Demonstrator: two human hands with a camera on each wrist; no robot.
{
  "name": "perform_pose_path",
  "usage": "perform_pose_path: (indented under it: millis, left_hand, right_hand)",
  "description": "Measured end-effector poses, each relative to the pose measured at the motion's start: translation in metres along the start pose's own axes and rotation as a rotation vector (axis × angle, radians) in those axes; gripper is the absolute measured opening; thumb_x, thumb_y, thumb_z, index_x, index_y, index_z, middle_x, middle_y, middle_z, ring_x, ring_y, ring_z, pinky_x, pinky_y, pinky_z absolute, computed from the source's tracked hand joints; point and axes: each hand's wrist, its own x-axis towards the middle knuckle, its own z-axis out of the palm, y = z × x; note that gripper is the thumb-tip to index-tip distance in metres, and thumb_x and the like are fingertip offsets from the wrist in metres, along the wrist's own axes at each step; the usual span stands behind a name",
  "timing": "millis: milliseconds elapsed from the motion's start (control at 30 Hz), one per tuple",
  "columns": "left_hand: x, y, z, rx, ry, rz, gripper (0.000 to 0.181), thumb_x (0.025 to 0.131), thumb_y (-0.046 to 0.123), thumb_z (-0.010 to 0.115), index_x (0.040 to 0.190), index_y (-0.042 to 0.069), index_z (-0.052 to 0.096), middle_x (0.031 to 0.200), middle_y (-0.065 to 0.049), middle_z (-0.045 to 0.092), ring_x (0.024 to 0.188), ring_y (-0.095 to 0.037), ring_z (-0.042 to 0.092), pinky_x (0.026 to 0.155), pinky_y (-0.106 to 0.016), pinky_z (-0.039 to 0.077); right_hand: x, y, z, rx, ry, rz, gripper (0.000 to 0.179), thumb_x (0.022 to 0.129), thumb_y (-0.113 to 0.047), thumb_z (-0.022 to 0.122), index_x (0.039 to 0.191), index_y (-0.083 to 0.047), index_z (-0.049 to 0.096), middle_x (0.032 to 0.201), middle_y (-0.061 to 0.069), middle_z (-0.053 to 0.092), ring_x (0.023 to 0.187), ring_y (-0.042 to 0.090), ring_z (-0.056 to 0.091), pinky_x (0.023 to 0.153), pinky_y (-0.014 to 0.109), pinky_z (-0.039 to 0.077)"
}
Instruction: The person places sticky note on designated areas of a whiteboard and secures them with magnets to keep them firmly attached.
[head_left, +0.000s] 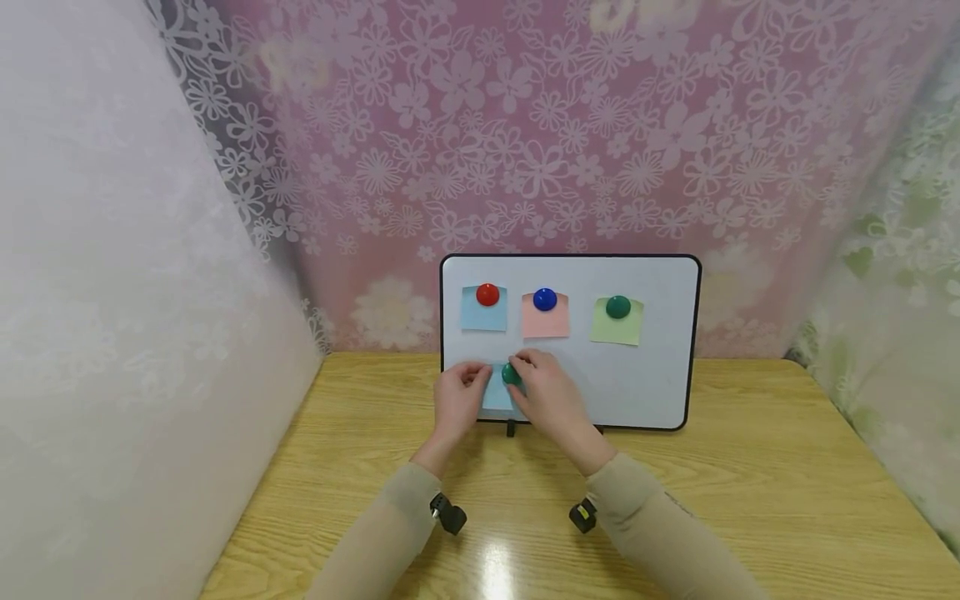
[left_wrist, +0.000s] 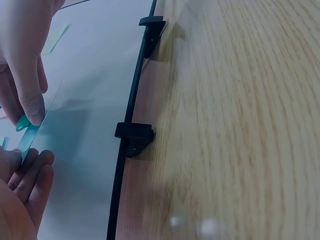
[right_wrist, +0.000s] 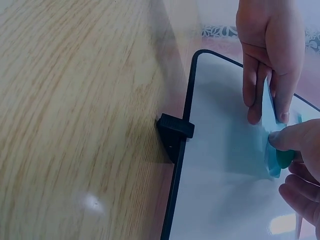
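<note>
In the head view, a light blue sticky note (head_left: 497, 397) is against the lower left of a whiteboard (head_left: 637, 383). My left hand (head_left: 457, 402) pinches the note's upper left edge between thumb and fingers. At the note's upper right, my right hand (head_left: 553, 397) grips a round green magnet (head_left: 510, 373) by its sides. In the right wrist view the note (right_wrist: 268, 112) tilts away from the board along its lower edge, with the magnet (right_wrist: 285, 159) at its top. The fingers partly cover the magnet in the left wrist view.
Along the board's upper part hang a blue note (head_left: 483, 318) under a red magnet (head_left: 487, 294), a pink note (head_left: 545, 323) under a blue magnet (head_left: 545, 299), and a green note (head_left: 617, 330) under another green magnet (head_left: 618, 307). Black feet (head_left: 511, 428) support the board on the wooden table (head_left: 375, 467).
</note>
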Motion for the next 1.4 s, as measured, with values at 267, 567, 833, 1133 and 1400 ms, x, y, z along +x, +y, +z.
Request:
perform_pose_path:
  millis: [267, 567, 833, 1133, 1400]
  left_hand:
    - [0.003, 0.0, 0.001, -0.001, 0.015, 0.03, 0.017, 0.104, 0.021, 0.074, 0.104, 0.006, 0.083, 0.092, -0.004, 0.079, 0.078, -0.014, 0.069, 0.065, -0.029, 0.055]
    - [0.006, -0.002, 0.005, 0.021, 0.029, 0.022, 0.018, 0.105, 0.023, 0.074, 0.106, 0.007, 0.083, 0.091, -0.004, 0.078, 0.077, -0.014, 0.069, 0.063, -0.029, 0.055]
    - [0.006, -0.004, 0.008, 0.027, 0.042, 0.023, 0.019, 0.105, 0.024, 0.074, 0.106, 0.009, 0.084, 0.089, -0.002, 0.078, 0.076, -0.013, 0.069, 0.063, -0.03, 0.055]
    - [0.007, -0.005, 0.009, 0.033, 0.045, 0.024, 0.019, 0.105, 0.024, 0.073, 0.107, 0.008, 0.083, 0.092, -0.002, 0.078, 0.078, -0.013, 0.07, 0.065, -0.03, 0.056]
    - [0.005, -0.001, 0.009, 0.047, 0.033, 0.012, 0.02, 0.105, 0.025, 0.073, 0.108, 0.007, 0.083, 0.091, -0.003, 0.078, 0.078, -0.013, 0.069, 0.066, -0.031, 0.055]
  right_hand:
    - [0.005, -0.005, 0.001, 0.003, 0.008, 0.003, 0.043, 0.093, -0.01, 0.086, 0.13, 0.005, 0.072, 0.125, 0.018, 0.069, 0.114, 0.034, 0.066, 0.098, 0.042, 0.058]
    - [0.007, -0.006, 0.006, -0.048, 0.009, 0.009, 0.043, 0.093, -0.011, 0.086, 0.132, 0.004, 0.072, 0.126, 0.017, 0.068, 0.114, 0.035, 0.065, 0.097, 0.042, 0.059]
    - [0.009, -0.006, 0.01, -0.104, 0.013, -0.006, 0.043, 0.094, -0.013, 0.086, 0.131, 0.002, 0.073, 0.125, 0.017, 0.067, 0.112, 0.035, 0.065, 0.094, 0.041, 0.06]
    - [0.011, -0.005, 0.013, -0.135, 0.041, -0.008, 0.04, 0.093, -0.013, 0.087, 0.129, 0.0, 0.075, 0.122, 0.016, 0.067, 0.108, 0.034, 0.065, 0.09, 0.041, 0.061]
    - [0.011, -0.005, 0.014, -0.147, 0.052, -0.018, 0.041, 0.091, -0.012, 0.088, 0.128, 0.0, 0.075, 0.12, 0.016, 0.066, 0.106, 0.033, 0.065, 0.088, 0.041, 0.061]
